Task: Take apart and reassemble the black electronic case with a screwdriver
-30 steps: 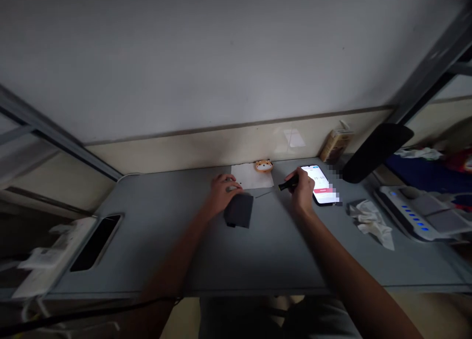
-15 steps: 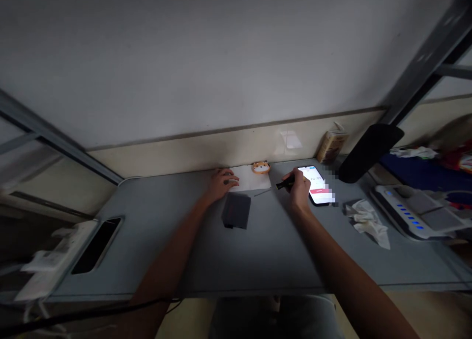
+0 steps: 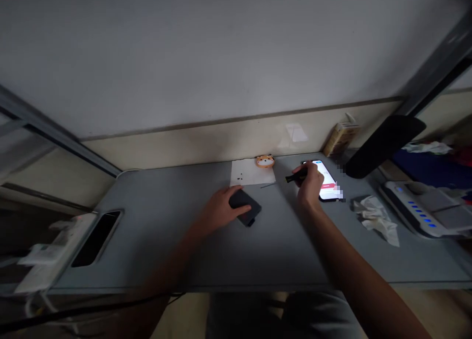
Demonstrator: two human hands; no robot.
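My left hand [image 3: 221, 209] is closed around the left side of a flat dark rectangular box [image 3: 248, 204] lying on the desk, thumb over its top face. What kind of device the box is, I cannot tell. My right hand [image 3: 309, 184] grips a screwdriver [image 3: 296, 176] with a black, yellow-marked handle, its thin shaft pointing left toward the paper. Behind the box lies a sheet of white paper [image 3: 249, 174]. A few tiny dark pieces [image 3: 239, 176] rest on the paper, too small to name. An orange animal-faced item [image 3: 265, 161] sits at its back right corner.
A lit phone [image 3: 325, 182] lies beside my right hand. Farther right are a crumpled tissue [image 3: 376, 218], a carton [image 3: 341, 138], a black cylinder [image 3: 385, 146] and a white device with blue lights [image 3: 420, 213]. Another phone [image 3: 96, 239] lies at the desk's left.
My left hand has moved from the paper's left edge down onto the dark box, which is now turned at an angle. The small pieces on the paper now show. My right hand still holds the screwdriver.
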